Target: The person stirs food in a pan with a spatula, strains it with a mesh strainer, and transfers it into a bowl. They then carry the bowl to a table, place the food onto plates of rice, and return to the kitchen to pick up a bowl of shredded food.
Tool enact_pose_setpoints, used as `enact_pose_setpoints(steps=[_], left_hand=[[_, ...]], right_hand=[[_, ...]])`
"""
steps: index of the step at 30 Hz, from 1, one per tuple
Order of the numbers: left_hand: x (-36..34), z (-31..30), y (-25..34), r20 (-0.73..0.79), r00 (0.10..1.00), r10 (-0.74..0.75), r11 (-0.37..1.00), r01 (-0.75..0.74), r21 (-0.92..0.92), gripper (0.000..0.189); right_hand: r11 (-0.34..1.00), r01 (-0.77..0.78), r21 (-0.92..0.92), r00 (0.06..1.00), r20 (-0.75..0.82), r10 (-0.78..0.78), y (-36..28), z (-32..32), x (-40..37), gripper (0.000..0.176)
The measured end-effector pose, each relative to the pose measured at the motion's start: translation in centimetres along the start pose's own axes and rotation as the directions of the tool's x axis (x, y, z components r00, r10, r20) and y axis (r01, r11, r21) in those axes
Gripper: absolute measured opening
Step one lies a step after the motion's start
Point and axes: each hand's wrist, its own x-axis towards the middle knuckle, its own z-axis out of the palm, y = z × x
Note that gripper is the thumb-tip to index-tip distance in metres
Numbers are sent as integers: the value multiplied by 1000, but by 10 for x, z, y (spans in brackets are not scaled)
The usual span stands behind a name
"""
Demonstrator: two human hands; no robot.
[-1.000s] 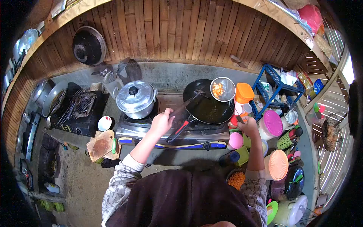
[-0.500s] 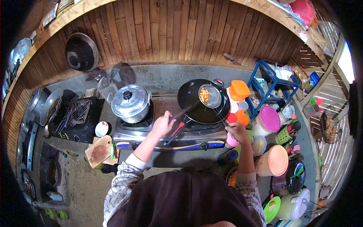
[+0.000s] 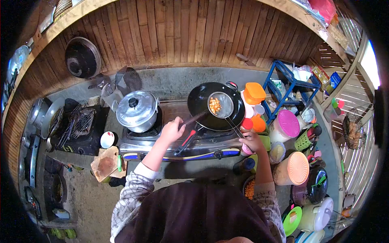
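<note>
My left hand (image 3: pixel 173 130) is closed around the end of a long dark utensil (image 3: pixel 195 118), probably a spatula; its far end is hard to make out against the black wok (image 3: pixel 197 96). In my right hand (image 3: pixel 251 142) is the handle of a round mesh strainer (image 3: pixel 227 107), held over the wok's right side. Small orange-brown pieces (image 3: pixel 214 105) lie in the left part of the strainer. The wok sits on the right burner of the gas stove (image 3: pixel 178 152), its red-and-black handle (image 3: pixel 189 137) pointing toward me.
On the left burner stands a lidded silver pot (image 3: pixel 137 114). Containers with an orange lid (image 3: pixel 255 94) and a pink lid (image 3: pixel 288 124) crowd the right, near a blue rack (image 3: pixel 288 75). Cutting boards (image 3: pixel 106 165) and a small white bowl (image 3: pixel 107 139) are at the left.
The strainer has shifted slightly left in view, and its pieces look more gathered. Both hands keep their holds; the whole view has shifted slightly too.
</note>
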Motion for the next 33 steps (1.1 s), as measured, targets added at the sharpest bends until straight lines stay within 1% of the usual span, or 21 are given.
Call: enact_pose_setpoints(steps=[1,3,4,6,7,9,12,16,18,19,21,22,24,25,26,27,28,29,30,31,33], left_hand=[[0,-1,-1,2,1000,-1,1000,1,-1,26],[0,-5,-3,51,998,-23,1000,23,-7,26],[0,-6,-4,51,998,-25,1000,25,-7,26],[1,-6,-7,70,997,-25,999,28,-34,28],[1,-6,-7,69,997,-26,999,29,-35,28],[0,-8,-7,94,995,-38,998,42,-41,29],[0,-11,-3,81,996,-33,998,38,-55,31],[0,-16,4,85,995,-43,994,52,-99,31],[-1,-16,7,-41,999,12,995,-16,-101,30],[-1,-17,11,-41,999,13,995,-18,-102,30],[-2,-20,21,-217,970,104,989,-125,-84,24],[-4,-23,30,-216,971,106,988,-127,-85,24],[-11,-29,57,-262,954,144,933,-219,-285,18],[-19,-35,78,-234,958,167,878,-253,-407,14],[-29,-31,91,-129,969,213,779,-248,-576,15],[-41,-24,103,-19,956,294,696,-228,-681,16],[-49,-22,116,153,895,420,610,-153,-778,18],[-59,-11,123,322,808,493,587,-36,-809,20],[-64,1,132,375,723,581,476,71,-876,22],[-66,16,136,499,613,613,437,263,-860,22],[-71,49,140,585,543,602,429,399,-811,24]], right_hand=[[1000,-2,0,1000,1,2,-5,-1,-2,25],[993,-22,-115,998,52,28,-20,-5,-6,29],[993,-22,-115,998,54,28,-22,-6,-7,29],[984,-145,-104,985,84,154,-23,-8,-8,33],[984,-145,-105,985,84,154,-21,-8,-8,33],[985,-170,-32,980,95,172,-17,-8,-8,35],[993,-111,-42,991,76,114,-18,-7,-10,38],[993,-98,-71,993,60,102,-28,-8,-13,39],[990,-59,-130,997,46,66,-14,-8,-9,39],[990,-60,-131,997,45,66,-9,-8,-8,39],[970,-74,-233,996,30,84,-3,-9,-7,44],[970,-76,-232,996,28,85,-9,-8,-10,44],[967,-107,-230,988,-134,77,-24,-10,-21,44],[967,-112,-227,986,-144,81,-29,-12,-27,44],[983,-52,-179,957,-289,-2,-33,-14,-34,43],[990,16,-142,899,-432,-76,-36,-17,-41,43],[990,7,-138,891,-448,-69,-37,-20,-49,43],[994,-34,-101,829,-559,-29,-37,-23,-59,41],[996,-72,-59,749,-662,15,-36,-26,-72,39],[995,-87,-56,730,-682,26,-37,-27,-86,39],[1000,15,-3,627,-779,-12,-38,-28,-120,37]])
